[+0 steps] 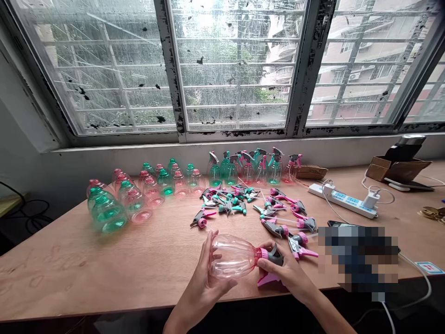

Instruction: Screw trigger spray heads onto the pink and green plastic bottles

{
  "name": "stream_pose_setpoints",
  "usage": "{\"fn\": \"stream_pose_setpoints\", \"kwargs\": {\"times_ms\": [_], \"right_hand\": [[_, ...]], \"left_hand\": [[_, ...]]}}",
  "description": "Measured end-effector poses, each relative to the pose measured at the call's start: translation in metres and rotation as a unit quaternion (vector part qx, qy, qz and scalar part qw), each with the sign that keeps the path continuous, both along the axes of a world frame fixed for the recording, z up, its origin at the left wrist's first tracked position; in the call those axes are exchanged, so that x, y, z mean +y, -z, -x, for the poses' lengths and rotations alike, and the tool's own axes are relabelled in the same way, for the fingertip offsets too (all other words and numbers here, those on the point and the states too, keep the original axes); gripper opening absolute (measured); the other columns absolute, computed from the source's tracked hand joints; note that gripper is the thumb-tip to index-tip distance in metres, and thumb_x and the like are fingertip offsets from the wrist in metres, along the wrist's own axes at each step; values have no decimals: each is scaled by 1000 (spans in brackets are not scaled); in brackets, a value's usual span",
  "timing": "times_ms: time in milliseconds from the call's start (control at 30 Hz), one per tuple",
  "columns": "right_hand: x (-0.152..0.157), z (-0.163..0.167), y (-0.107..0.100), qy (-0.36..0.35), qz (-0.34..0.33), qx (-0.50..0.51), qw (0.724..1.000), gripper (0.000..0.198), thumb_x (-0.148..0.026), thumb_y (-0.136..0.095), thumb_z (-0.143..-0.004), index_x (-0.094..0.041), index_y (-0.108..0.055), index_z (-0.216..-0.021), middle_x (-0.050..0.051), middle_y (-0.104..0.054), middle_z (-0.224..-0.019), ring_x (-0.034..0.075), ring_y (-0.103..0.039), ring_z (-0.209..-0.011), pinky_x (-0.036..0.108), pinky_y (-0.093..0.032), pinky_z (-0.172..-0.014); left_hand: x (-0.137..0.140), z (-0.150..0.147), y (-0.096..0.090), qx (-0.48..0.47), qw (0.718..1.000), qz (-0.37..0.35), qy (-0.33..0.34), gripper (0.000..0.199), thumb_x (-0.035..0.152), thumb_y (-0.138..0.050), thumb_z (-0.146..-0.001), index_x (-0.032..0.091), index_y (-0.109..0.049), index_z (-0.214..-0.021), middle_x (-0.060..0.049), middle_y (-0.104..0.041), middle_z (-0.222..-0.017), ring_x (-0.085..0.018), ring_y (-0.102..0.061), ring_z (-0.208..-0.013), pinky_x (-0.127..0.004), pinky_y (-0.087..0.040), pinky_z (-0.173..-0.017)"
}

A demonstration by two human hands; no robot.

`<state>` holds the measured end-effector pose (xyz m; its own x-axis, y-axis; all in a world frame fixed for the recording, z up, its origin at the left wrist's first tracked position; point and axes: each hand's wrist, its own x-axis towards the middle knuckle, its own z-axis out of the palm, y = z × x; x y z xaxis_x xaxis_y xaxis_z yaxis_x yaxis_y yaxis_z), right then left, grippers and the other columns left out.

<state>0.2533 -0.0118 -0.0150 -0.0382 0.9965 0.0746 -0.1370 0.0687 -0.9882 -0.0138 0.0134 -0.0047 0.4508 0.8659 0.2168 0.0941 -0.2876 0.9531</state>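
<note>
A clear pink spray bottle (232, 256) lies sideways in the air above the table's front edge, its base to the left. Around its base and lower side wraps my left hand (205, 273). My right hand (283, 269) grips the other end, fingers closed around the pink-and-grey spray head (271, 256) at the bottle's red neck. Part of the pink trigger shows below that hand. Just beyond the hands lie loose spray heads (227, 204) in pink, teal and grey, some with thin tubes; the closest pink one (301, 248) is beside my right hand.
Green and pink bottles without heads (109, 215) stand at the left. Several bottles with heads (274, 171) line the windowsill wall. At the right are a white power strip (342, 200), cables, a cardboard box (398, 169) and a blurred patch over a dark object.
</note>
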Motion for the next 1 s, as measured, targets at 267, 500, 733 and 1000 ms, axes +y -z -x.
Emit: {"fn": "stream_pose_setpoints", "kwargs": {"times_ms": [267,500,733,1000], "right_hand": [[0,4,-4,22,8,1,1000,47,-56,-91,-80,-19,-67,-97,1,-76,-71,19,-70,-65,32,-55,-67],[-1,3,-6,23,10,-14,1000,52,-58,-93,-76,-20,-68,-100,0,-76,-71,21,-72,-66,34,-57,-67],[2,7,-8,26,8,29,999,48,-59,-90,-80,-19,-66,-92,2,-76,-71,19,-69,-62,32,-53,-65],[0,6,-9,20,4,26,999,49,-61,-90,-79,-19,-67,-92,2,-75,-72,19,-69,-63,33,-55,-65]], "left_hand": [[-4,-3,-3,8,999,-50,-19,95,45,-72,-99,47,-9,-171,-5,-12,-182,-35,-35,-158,-53,-33,-129],[-2,-3,-5,-27,1000,13,-3,106,51,-83,-89,40,-18,-171,-10,-10,-181,-37,-47,-149,-51,-39,-126],[-1,-1,-1,-4,999,-35,-16,90,45,-74,-98,50,-18,-169,-4,-15,-181,-38,-33,-159,-54,-37,-128],[-3,-2,-5,-19,1000,-5,-3,104,47,-79,-93,39,-12,-172,-10,-12,-182,-39,-20,-166,-55,-26,-133]]}}
